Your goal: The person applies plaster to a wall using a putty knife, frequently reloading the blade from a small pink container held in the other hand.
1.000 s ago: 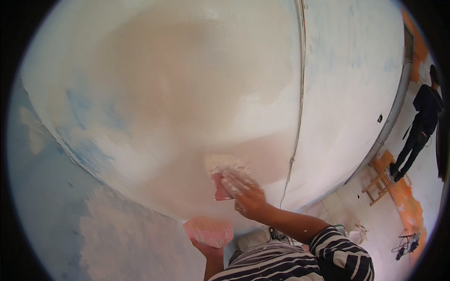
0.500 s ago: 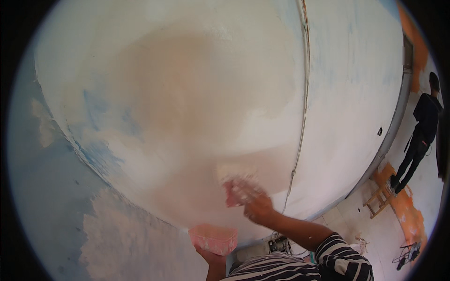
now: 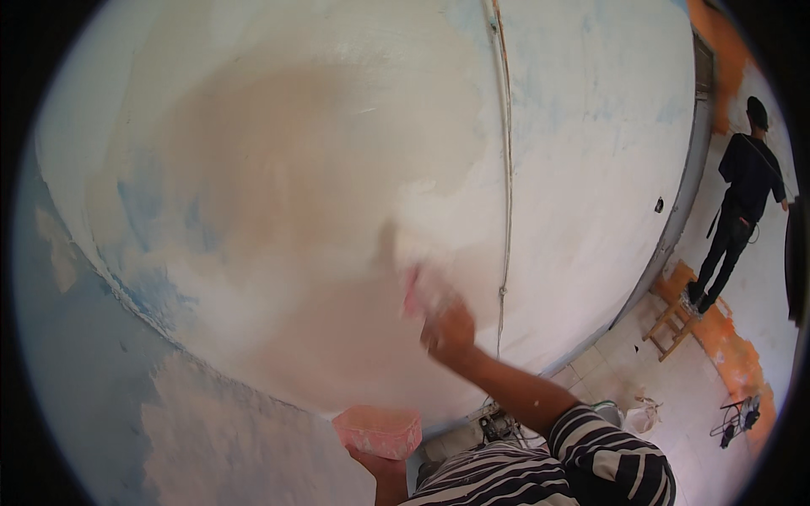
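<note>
In my right hand (image 3: pixel 450 329) is a broad pink putty scraper (image 3: pixel 413 291), its edge blurred by motion and coated in whitish paste. The fingers are closed around it, and the scraper is against or very close to the large plastered wall (image 3: pixel 321 354); I cannot tell which. Lower down, my left hand (image 3: pixel 377 463) grips a pink rectangular plastic tub (image 3: pixel 380 432) from below. White smears mark the tub's sides, and its contents cannot be made out. Beige damp-looking patches and bluish areas show on the wall.
A cable (image 3: pixel 506 169) runs down the wall right of my hand. At far right, a person in dark clothes (image 3: pixel 747 185) stands on a wooden stool (image 3: pixel 671 329) by an orange-and-white wall. A bluish wall (image 3: pixel 84 337) meets mine at left. Equipment (image 3: pixel 498 426) lies near the wall's foot.
My right hand and the scraper have moved up the wall. The tub remains held low in my left hand. The view has shifted a little to the right.
</note>
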The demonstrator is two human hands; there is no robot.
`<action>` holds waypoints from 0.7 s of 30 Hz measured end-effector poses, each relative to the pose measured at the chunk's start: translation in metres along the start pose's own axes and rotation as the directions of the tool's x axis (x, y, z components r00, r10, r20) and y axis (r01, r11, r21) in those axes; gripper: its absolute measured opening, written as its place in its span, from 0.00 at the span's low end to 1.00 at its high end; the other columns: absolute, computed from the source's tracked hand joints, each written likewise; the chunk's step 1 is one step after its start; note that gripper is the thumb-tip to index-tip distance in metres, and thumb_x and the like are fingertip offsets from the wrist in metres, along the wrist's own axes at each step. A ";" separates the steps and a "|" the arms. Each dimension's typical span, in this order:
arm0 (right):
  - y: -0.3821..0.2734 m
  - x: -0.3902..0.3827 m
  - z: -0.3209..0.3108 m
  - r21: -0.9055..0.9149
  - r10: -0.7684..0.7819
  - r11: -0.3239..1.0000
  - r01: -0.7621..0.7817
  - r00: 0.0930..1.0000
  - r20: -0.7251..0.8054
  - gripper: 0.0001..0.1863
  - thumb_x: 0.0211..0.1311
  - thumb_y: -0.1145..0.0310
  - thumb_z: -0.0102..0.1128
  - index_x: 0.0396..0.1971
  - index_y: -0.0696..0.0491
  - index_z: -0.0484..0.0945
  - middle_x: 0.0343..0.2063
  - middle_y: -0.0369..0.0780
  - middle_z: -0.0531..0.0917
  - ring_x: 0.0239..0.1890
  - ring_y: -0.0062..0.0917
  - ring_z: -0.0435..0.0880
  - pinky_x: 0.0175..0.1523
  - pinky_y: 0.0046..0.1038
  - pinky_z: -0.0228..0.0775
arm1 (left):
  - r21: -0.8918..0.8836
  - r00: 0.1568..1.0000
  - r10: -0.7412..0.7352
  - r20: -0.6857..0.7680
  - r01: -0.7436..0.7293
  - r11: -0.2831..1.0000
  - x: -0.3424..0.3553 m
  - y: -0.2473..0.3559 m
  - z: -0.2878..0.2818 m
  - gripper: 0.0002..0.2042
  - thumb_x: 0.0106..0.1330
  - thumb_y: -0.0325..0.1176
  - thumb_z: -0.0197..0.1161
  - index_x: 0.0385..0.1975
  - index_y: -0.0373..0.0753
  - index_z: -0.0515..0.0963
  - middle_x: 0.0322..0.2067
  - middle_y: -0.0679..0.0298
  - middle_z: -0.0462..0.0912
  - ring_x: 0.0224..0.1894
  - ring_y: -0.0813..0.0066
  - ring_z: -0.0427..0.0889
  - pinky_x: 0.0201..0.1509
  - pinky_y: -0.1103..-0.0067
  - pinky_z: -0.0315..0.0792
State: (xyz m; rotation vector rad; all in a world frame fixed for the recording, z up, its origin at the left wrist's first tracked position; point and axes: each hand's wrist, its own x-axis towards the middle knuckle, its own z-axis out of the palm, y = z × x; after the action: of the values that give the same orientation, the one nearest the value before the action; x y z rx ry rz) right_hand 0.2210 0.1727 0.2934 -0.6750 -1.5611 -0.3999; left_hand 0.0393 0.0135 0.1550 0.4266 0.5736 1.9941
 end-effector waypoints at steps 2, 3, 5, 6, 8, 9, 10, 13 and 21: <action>0.017 0.088 -0.020 -0.072 -0.034 0.997 0.016 0.966 -0.256 0.44 0.39 0.89 0.54 0.66 0.61 0.66 0.66 0.55 0.69 0.69 0.52 0.67 0.65 0.43 0.70 | 0.070 0.999 0.019 0.031 -0.022 0.997 -0.012 0.004 -0.013 0.30 0.67 0.62 0.57 0.57 0.44 0.68 0.50 0.61 0.78 0.53 0.61 0.80 0.54 0.60 0.79; 0.026 0.114 -0.024 -0.086 -0.014 0.996 -0.011 0.958 -0.286 0.44 0.40 0.89 0.54 0.67 0.61 0.65 0.66 0.55 0.69 0.69 0.53 0.66 0.65 0.44 0.68 | 0.095 0.997 0.033 0.066 -0.039 0.995 -0.011 0.001 -0.020 0.31 0.67 0.63 0.57 0.58 0.45 0.68 0.50 0.61 0.78 0.53 0.60 0.80 0.54 0.60 0.78; 0.044 0.161 -0.025 -0.095 0.035 0.993 -0.072 0.940 -0.340 0.44 0.43 0.88 0.54 0.69 0.61 0.63 0.67 0.56 0.67 0.69 0.54 0.66 0.67 0.44 0.65 | 0.131 0.995 0.041 0.096 -0.053 0.990 -0.011 0.003 -0.026 0.31 0.66 0.64 0.57 0.58 0.45 0.67 0.50 0.60 0.78 0.53 0.60 0.80 0.55 0.60 0.78; 0.049 0.167 -0.015 -0.130 0.115 0.979 -0.158 0.951 -0.287 0.44 0.44 0.88 0.54 0.69 0.61 0.62 0.67 0.56 0.66 0.70 0.54 0.65 0.69 0.46 0.61 | 0.143 0.982 0.024 0.187 -0.052 0.988 -0.010 0.006 -0.026 0.32 0.67 0.64 0.56 0.58 0.45 0.67 0.50 0.60 0.78 0.53 0.60 0.80 0.55 0.60 0.78; 0.047 0.156 0.002 -0.155 0.191 0.962 -0.226 0.958 -0.214 0.43 0.47 0.87 0.54 0.70 0.61 0.61 0.68 0.55 0.65 0.71 0.53 0.62 0.73 0.49 0.54 | 0.151 0.959 -0.003 0.284 -0.042 0.988 -0.006 0.012 -0.027 0.32 0.67 0.65 0.55 0.59 0.45 0.67 0.51 0.60 0.77 0.53 0.61 0.80 0.55 0.60 0.78; 0.034 0.135 0.009 -0.131 0.165 0.972 -0.194 0.966 -0.200 0.42 0.48 0.87 0.54 0.70 0.61 0.61 0.68 0.55 0.65 0.72 0.52 0.61 0.74 0.51 0.51 | 0.305 0.947 -0.003 0.320 -0.100 0.947 -0.003 0.016 -0.030 0.31 0.68 0.64 0.54 0.58 0.45 0.67 0.51 0.60 0.77 0.53 0.61 0.79 0.56 0.60 0.78; 0.021 0.114 0.017 -0.105 0.140 0.981 -0.161 0.973 -0.186 0.41 0.49 0.87 0.53 0.69 0.61 0.61 0.69 0.55 0.64 0.73 0.51 0.59 0.75 0.53 0.48 | 0.378 0.940 -0.006 0.340 -0.131 0.916 -0.001 0.017 -0.033 0.31 0.68 0.64 0.53 0.58 0.45 0.67 0.51 0.61 0.77 0.53 0.61 0.79 0.56 0.61 0.78; -0.013 0.081 0.007 -0.044 0.184 0.979 -0.199 0.956 -0.228 0.45 0.39 0.92 0.45 0.68 0.64 0.64 0.64 0.54 0.73 0.66 0.50 0.72 0.61 0.36 0.73 | 0.210 0.996 0.039 0.078 -0.055 0.976 0.004 0.021 -0.033 0.29 0.70 0.63 0.50 0.57 0.45 0.69 0.50 0.62 0.77 0.53 0.63 0.79 0.56 0.62 0.78; 0.037 0.163 -0.014 -0.200 0.337 0.900 -0.387 0.909 -0.244 0.41 0.47 0.88 0.51 0.69 0.62 0.62 0.60 0.58 0.73 0.52 0.52 0.78 0.59 0.41 0.71 | 0.337 0.964 -0.024 0.266 -0.069 0.939 0.000 0.046 -0.039 0.29 0.71 0.64 0.48 0.54 0.43 0.70 0.47 0.63 0.77 0.50 0.65 0.79 0.53 0.64 0.78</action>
State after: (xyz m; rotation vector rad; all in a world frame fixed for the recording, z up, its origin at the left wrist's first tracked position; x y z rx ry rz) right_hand 0.2555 0.2218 0.4500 -1.0648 -1.1668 -0.3686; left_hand -0.0142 -0.0137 0.1490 0.9056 0.7498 1.8177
